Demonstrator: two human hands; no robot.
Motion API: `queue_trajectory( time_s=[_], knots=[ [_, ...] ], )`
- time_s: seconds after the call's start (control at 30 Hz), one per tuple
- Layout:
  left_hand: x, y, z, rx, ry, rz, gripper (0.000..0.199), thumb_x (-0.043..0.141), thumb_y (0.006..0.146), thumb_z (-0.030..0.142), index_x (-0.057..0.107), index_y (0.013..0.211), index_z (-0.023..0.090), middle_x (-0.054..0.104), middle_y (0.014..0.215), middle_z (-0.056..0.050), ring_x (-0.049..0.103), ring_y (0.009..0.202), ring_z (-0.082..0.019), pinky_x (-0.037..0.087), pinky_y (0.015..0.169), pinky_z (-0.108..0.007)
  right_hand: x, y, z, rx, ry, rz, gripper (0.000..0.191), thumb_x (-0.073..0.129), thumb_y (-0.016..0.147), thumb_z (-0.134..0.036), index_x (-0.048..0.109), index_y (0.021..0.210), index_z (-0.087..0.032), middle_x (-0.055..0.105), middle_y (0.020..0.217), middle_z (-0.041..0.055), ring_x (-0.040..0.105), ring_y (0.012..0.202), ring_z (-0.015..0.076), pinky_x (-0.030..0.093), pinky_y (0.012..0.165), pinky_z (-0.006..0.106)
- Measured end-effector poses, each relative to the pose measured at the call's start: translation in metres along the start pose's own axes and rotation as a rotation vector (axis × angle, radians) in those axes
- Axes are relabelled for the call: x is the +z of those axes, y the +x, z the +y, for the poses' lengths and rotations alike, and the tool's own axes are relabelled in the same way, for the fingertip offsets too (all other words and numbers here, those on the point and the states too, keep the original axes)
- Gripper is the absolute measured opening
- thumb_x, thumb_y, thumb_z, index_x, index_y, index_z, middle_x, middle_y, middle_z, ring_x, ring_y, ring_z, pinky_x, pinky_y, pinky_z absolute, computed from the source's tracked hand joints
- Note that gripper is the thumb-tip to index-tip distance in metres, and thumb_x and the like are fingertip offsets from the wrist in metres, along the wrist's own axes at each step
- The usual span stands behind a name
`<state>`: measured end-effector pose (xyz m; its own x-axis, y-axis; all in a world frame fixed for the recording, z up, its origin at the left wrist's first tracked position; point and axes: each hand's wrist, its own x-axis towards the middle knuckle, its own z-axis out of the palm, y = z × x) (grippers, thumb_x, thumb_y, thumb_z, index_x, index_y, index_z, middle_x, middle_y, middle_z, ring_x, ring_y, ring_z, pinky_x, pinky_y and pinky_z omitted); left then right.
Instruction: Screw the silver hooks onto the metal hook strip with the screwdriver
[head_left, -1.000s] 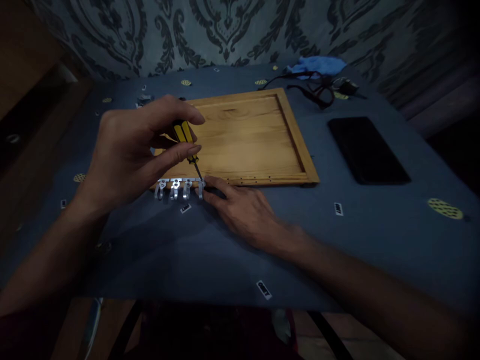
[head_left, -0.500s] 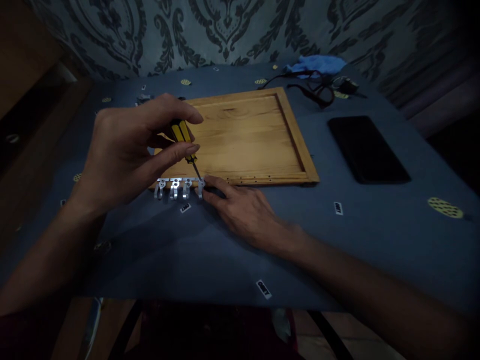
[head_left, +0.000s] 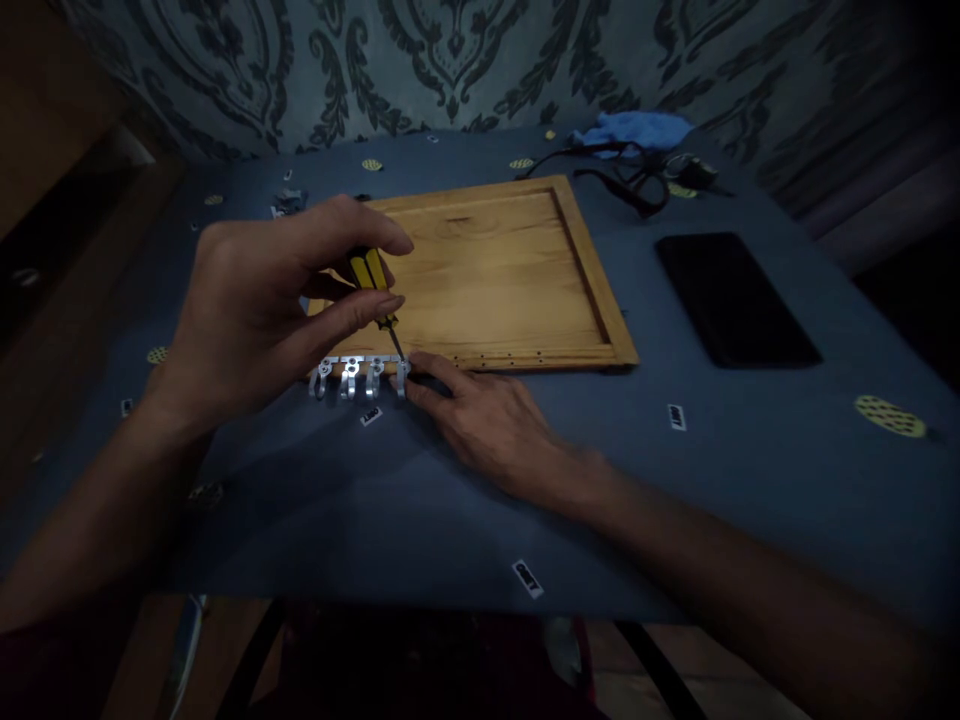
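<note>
My left hand (head_left: pixel 270 310) is closed around the yellow-and-black handle of a screwdriver (head_left: pixel 368 268). Its thin shaft slants down, and the tip meets the rightmost of several small metal hooks (head_left: pixel 403 377). These hooks sit in a row along the near edge of a shallow wooden frame or tray (head_left: pixel 480 270), which lies flat on the table. My right hand (head_left: pixel 491 425) rests at that edge, with thumb and forefinger closed on the rightmost hook. To its right, a line of small dark holes runs along the wood.
Behind my left hand lie some small metal pieces (head_left: pixel 289 203). Dark-rimmed glasses (head_left: pixel 637 190), a blue cloth (head_left: pixel 634 132) and a dark object like keys (head_left: pixel 694 172) are at the back right. A black phone or tablet (head_left: pixel 735 298) lies right of the wood on the blue tablecloth (head_left: pixel 600 560).
My left hand and the screwdriver handle have shifted slightly to the right and down. The screwdriver tip stays at the same hook, and my right hand holds its place.
</note>
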<state>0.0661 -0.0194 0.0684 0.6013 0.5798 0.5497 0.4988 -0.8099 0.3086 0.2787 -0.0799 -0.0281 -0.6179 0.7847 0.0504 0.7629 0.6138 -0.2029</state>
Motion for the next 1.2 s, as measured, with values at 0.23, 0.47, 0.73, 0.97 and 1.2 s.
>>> queue_trajectory(
  time_s=[0.23, 0.47, 0.73, 0.97, 1.2],
  knots=[
    [0.000, -0.001, 0.001, -0.001, 0.007, -0.006, 0.019, 0.081, 0.097, 0.033, 0.077, 0.115, 0.033, 0.082, 0.107, 0.005, 0.078, 0.079, -0.015, 0.070, 0.075, -0.027, 0.000, 0.000, 0.000, -0.003, -0.008, 0.012, 0.061, 0.052, 0.096, -0.003, 0.062, 0.153, -0.023, 0.055, 0.166, 0.0162, 0.078, 0.102, 0.0259, 0.065, 0.078, 0.039],
    [-0.002, 0.000, -0.001, 0.032, 0.006, -0.008, 0.019, 0.081, 0.097, 0.035, 0.076, 0.115, 0.033, 0.082, 0.102, 0.005, 0.078, 0.077, -0.015, 0.071, 0.072, -0.028, -0.001, 0.000, -0.001, 0.014, 0.004, 0.010, 0.059, 0.054, 0.097, -0.004, 0.063, 0.152, -0.023, 0.055, 0.166, 0.0160, 0.079, 0.105, 0.0282, 0.066, 0.081, 0.041],
    [-0.008, -0.001, -0.002, -0.067, -0.101, -0.083, 0.022, 0.077, 0.099, 0.033, 0.076, 0.121, 0.034, 0.083, 0.111, 0.002, 0.082, 0.100, -0.023, 0.073, 0.082, -0.033, -0.001, 0.000, -0.001, 0.011, 0.004, -0.002, 0.059, 0.055, 0.098, -0.005, 0.062, 0.154, -0.023, 0.053, 0.168, 0.0164, 0.078, 0.110, 0.0289, 0.066, 0.083, 0.042],
    [0.001, 0.001, -0.005, -0.016, 0.036, -0.054, 0.025, 0.072, 0.101, 0.037, 0.076, 0.125, 0.033, 0.081, 0.110, -0.001, 0.080, 0.089, -0.021, 0.070, 0.078, -0.033, 0.000, 0.000, -0.001, 0.013, -0.030, -0.003, 0.060, 0.055, 0.098, -0.005, 0.061, 0.155, -0.023, 0.054, 0.167, 0.0160, 0.078, 0.111, 0.0285, 0.065, 0.084, 0.041],
    [0.010, -0.003, 0.001, -0.025, 0.067, 0.070, 0.029, 0.075, 0.100, 0.032, 0.075, 0.128, 0.038, 0.081, 0.122, 0.004, 0.079, 0.091, -0.018, 0.070, 0.080, -0.033, 0.000, 0.000, -0.001, 0.004, -0.014, 0.017, 0.058, 0.053, 0.098, -0.004, 0.063, 0.152, -0.023, 0.054, 0.168, 0.0154, 0.079, 0.105, 0.0265, 0.065, 0.080, 0.039]
  ],
)
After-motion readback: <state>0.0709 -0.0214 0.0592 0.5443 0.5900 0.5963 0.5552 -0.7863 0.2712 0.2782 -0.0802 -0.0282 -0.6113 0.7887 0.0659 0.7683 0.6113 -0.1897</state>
